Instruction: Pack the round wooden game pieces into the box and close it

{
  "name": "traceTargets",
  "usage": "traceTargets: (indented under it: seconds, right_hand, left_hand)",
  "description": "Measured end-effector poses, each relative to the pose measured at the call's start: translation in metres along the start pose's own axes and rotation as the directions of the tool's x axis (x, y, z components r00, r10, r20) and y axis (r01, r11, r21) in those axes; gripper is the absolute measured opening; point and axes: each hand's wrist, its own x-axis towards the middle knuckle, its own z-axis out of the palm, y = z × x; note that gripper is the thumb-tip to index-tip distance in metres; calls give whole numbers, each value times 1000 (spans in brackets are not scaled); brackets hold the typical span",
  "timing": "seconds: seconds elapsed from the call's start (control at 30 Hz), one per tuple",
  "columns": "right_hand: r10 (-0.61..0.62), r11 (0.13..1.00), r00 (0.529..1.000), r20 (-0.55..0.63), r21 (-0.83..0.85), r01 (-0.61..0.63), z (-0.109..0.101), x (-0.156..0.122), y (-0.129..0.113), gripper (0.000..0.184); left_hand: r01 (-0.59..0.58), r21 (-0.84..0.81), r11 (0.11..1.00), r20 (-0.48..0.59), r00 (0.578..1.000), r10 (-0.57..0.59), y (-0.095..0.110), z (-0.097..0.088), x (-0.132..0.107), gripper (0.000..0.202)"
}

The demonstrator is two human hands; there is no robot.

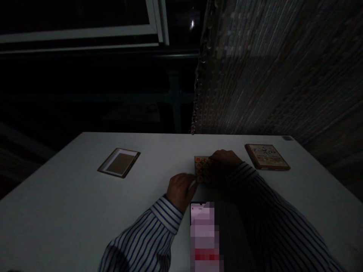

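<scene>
In the dim light, a small square box of round Chinese chess pieces point(200, 170) lies on the white table in front of me. Red characters show on some pieces; the box's right part is in deep shadow. My left hand point(180, 190) grips its near left corner, with thumb and fingers closed toward the edge. At the far right side, the curled fingers of my right hand point(227, 159) hold the rim; its fingertips are partly lost in the dark.
A lit phone point(202, 230) lies just in front of the box. To the left is a shallow open tray point(120, 163) with a brown bottom. A flat printed box point(267, 156) lies to the right. Behind the white table point(153, 145) hang a string curtain point(244, 68) and a window frame point(113, 32).
</scene>
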Motion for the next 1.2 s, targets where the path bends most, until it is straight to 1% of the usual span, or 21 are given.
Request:
traceTargets:
  seconds: [0.23,0.4,0.73,0.83,0.97,1.07,1.13,1.2]
  right_hand:
    - [-3,1000,1000,-20,10,3,0,-2,0,32]
    - [7,1000,1000,1,15,-7,-1,-2,0,32]
    - [2,1000,1000,10,-11,-2,-4,-2,-1,32]
    - [21,1000,999,-40,-7,-21,-4,-2,1,34]
    - [43,999,990,-137,19,-41,-5,-5,2,35]
    - [50,998,980,-195,33,-44,-8,-7,0,34]
    - [32,999,979,-200,29,-27,-10,-7,-2,34]
    - [-9,1000,984,-180,15,12,-12,-7,-6,33]
  left_hand:
    - [-3,9,1000,-8,1000,4,-2,1,-1,23]
    - [0,2,1000,2,1000,0,-1,1,0,22]
    - [11,-4,1000,-17,1000,-11,-1,-2,0,22]
    - [54,-18,998,-46,997,-55,-4,-6,1,23]
    - [143,-6,990,-106,984,-143,-12,-15,2,25]
    - [177,7,984,-140,975,-174,-19,-19,2,28]
    - [194,25,981,-136,973,-189,-23,-19,2,31]
    - [205,58,977,-119,973,-197,-26,-17,1,33]
